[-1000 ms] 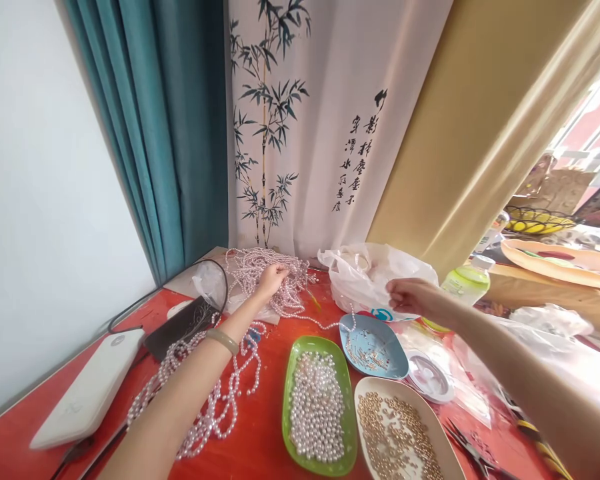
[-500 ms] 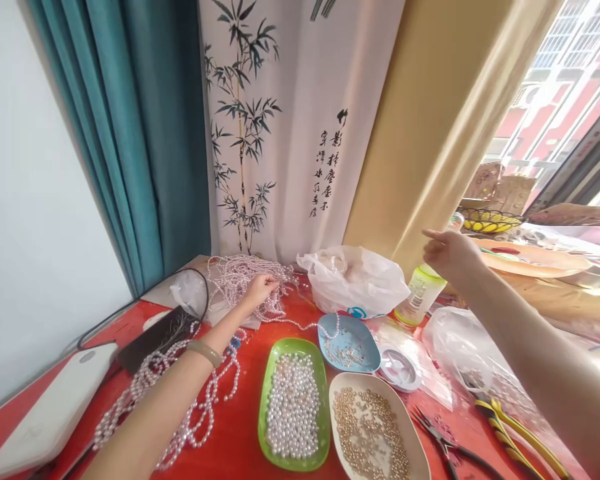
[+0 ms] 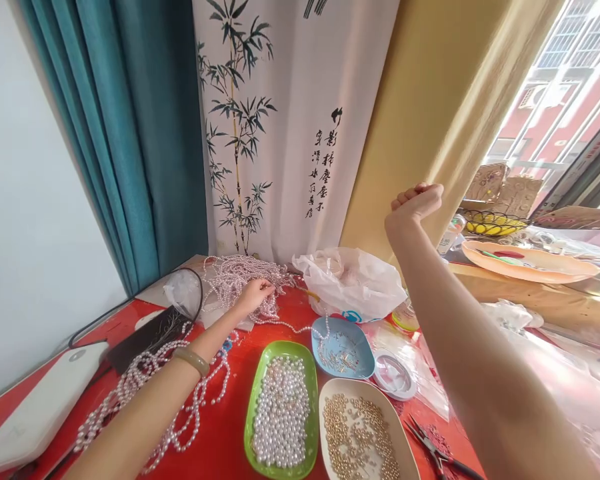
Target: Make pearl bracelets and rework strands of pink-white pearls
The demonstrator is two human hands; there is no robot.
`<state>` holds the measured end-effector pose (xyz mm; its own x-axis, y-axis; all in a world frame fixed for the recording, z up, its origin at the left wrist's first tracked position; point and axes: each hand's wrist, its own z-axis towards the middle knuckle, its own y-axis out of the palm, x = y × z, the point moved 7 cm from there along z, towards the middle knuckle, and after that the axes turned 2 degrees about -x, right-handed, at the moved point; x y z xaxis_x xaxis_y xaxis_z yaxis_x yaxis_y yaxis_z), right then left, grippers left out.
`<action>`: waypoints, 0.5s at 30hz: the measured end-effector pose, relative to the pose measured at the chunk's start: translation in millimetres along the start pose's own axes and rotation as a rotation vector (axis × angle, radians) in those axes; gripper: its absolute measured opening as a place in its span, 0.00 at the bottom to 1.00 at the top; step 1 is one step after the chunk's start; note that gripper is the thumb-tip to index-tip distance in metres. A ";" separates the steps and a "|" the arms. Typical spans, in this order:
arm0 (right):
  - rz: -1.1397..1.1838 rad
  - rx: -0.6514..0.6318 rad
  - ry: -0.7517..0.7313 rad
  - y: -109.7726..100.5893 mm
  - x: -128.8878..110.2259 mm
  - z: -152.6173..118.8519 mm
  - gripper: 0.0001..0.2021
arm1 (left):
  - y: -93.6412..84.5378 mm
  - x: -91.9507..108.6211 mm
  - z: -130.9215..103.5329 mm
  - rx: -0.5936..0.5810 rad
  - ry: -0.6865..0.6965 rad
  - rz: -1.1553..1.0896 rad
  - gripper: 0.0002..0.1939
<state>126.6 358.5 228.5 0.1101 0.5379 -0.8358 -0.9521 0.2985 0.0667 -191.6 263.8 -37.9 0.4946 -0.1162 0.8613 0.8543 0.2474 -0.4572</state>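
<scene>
My left hand (image 3: 255, 293), with a bangle on its wrist, is closed in a pinch at the front right of a pile of pink pearl strands (image 3: 235, 273). What its fingertips hold is too small to make out. My right hand (image 3: 415, 201) is raised in front of the yellow curtain, its wrist bent and fingers curled in; anything inside them is hidden. From the pile a pearl strand runs to the blue tray (image 3: 363, 373), which holds small metal pieces. Nearer stand a green tray (image 3: 251, 417) of white pearls and a cream tray (image 3: 410, 443) of gold beads.
A white plastic bag (image 3: 353, 287) stands behind the blue tray. Pliers (image 3: 437, 453) lie at the front right, near a round white spool (image 3: 394, 375). More pearl strands (image 3: 135, 380) and a white device (image 3: 40, 417) lie at the left.
My right hand has moved up and left, and its extended finger has curled in. My left hand stays by the pearl pile. The view has shifted slightly.
</scene>
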 end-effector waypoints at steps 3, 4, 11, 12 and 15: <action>-0.325 -0.012 -0.134 8.0 26.2 -24.3 0.20 | -0.8 -5.1 0.7 0.013 -0.015 -0.003 0.11; -0.365 -0.075 -0.146 11.3 39.8 -37.5 0.18 | -1.0 -6.8 1.2 0.016 -0.019 -0.002 0.11; -0.735 -0.887 -0.276 20.6 120.2 -145.2 0.08 | -1.2 -8.9 -0.6 -0.022 -0.009 0.005 0.11; -0.781 -0.956 -0.293 17.1 123.2 -151.6 0.08 | -1.5 -7.7 -1.8 -0.028 -0.006 0.006 0.11; -0.917 -1.174 -0.310 8.3 119.0 -155.0 0.14 | -2.2 -2.7 -5.5 -0.047 0.001 0.006 0.12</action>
<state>87.5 302.8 45.1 0.6831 0.7045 -0.1927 -0.1883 -0.0850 -0.9784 -193.9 258.3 -40.4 0.5001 -0.1156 0.8582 0.8578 0.2024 -0.4725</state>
